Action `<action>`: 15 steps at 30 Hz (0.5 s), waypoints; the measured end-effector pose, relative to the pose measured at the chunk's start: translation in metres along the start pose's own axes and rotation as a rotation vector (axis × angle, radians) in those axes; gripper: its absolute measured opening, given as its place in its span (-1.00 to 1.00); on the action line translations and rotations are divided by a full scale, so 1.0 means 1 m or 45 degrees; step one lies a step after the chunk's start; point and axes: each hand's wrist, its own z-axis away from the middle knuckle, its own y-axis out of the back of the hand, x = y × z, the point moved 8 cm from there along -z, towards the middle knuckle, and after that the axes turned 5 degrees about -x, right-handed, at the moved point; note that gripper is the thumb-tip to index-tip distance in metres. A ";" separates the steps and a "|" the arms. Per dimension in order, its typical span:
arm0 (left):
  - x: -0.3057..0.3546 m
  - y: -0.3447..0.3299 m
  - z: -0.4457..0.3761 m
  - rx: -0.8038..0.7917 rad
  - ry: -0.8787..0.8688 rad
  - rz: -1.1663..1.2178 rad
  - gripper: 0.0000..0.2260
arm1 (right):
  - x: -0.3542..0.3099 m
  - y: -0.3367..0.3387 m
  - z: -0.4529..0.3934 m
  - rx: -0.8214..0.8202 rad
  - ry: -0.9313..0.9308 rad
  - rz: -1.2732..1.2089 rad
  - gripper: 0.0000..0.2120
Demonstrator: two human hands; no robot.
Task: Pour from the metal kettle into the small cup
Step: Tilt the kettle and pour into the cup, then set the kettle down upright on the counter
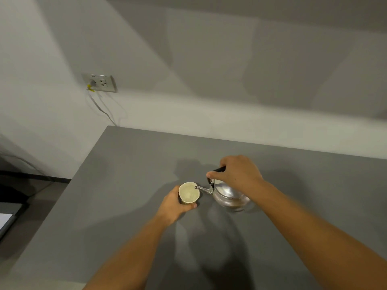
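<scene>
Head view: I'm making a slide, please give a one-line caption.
Right hand tips metal kettle, spout over the small cup held by left hand on grey table.

The person's two forearms are bare from the lower edge of the view up to the wrists, with no sleeve in sight. The left hand [174, 203] and the right hand [236, 173] wear no glove. No ring or watch seems to show behind the fingers [211, 174], though motion blur softens them.
</scene>
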 end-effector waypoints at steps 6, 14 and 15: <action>-0.002 0.005 0.000 -0.088 0.040 -0.119 -0.34 | 0.036 0.004 -0.009 -0.047 -0.125 -0.283 -0.44; -0.008 0.035 -0.003 -0.084 0.066 -0.438 -0.61 | 0.076 0.019 -0.036 0.038 -0.228 -0.506 -0.42; -0.008 0.038 -0.004 -0.061 0.075 -0.446 -0.65 | 0.080 0.021 -0.042 0.045 -0.236 -0.502 -0.41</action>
